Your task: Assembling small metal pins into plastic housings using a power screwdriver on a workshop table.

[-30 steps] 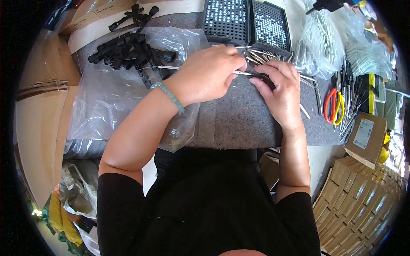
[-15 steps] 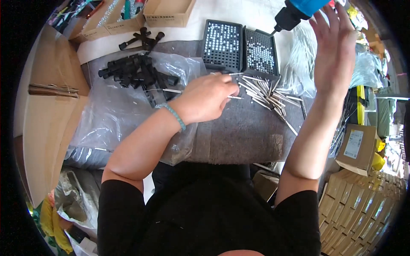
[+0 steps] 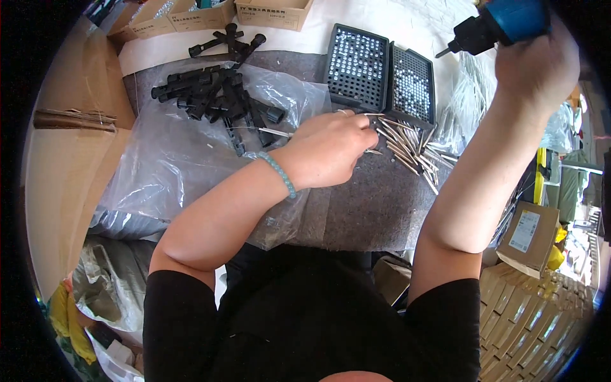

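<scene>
My right hand (image 3: 540, 67) is wrapped round a blue power screwdriver (image 3: 517, 20), raised at the upper right. Its black chuck and thin bit point left, above the far corner of a black two-part tray (image 3: 389, 76). Small silver pieces fill many of the tray's holes. My left hand (image 3: 334, 146) is closed, palm down, on a thin metal rod (image 3: 275, 132); one end sticks out toward the left, and my fingers hide its middle. Several loose metal rods (image 3: 407, 148) lie in a heap just right of those fingers.
Black cylindrical parts (image 3: 213, 95) are piled on a clear plastic bag (image 3: 165, 165) to the left. Open cardboard boxes (image 3: 270, 16) stand at the back. Long clear plastic strips (image 3: 471, 95) lie beyond the rods. A tall cardboard carton (image 3: 76, 165) borders the left side.
My right hand has gone from spread fingers beside the screwdriver to a grip round it, and the screwdriver has shifted right. My left hand stays closed on the rod. The view has shifted slightly.
</scene>
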`<state>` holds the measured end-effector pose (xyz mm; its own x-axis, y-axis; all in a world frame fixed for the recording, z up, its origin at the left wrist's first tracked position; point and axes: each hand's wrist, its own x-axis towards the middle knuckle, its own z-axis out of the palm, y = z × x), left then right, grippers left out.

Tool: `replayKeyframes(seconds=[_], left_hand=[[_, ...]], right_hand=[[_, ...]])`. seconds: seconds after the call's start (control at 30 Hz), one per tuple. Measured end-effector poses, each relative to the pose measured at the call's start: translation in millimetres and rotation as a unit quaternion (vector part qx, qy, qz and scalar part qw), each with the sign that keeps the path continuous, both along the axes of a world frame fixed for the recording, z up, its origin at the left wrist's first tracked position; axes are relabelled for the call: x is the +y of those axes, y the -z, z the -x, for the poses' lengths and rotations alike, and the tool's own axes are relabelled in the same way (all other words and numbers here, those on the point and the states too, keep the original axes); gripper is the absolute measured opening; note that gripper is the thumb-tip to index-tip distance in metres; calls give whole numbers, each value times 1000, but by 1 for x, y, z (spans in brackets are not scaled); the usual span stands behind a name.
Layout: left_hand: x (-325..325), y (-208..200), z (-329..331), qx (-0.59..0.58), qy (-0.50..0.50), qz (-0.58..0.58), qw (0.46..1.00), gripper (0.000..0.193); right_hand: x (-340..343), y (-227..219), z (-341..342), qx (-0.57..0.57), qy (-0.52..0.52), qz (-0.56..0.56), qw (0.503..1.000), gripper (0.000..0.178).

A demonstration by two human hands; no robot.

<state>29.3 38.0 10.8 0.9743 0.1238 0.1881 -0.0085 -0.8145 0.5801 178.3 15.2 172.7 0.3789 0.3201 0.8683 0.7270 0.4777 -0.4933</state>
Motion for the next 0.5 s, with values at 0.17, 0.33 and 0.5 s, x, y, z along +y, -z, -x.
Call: replayKeyframes(seconds=[0.17,0.33,0.5], left_hand=[[0,-1,2,17,-1,-1,1000,17],[0,0,1,13,8,0,1000,17],[0,-1,-3,6,11,3,1000,17]], right_hand=[[-11,5,12,7,2,54,999,43],[4,14,28,63,85,-9,994,51],[-24,31,1,138,-17,58,989,44]])
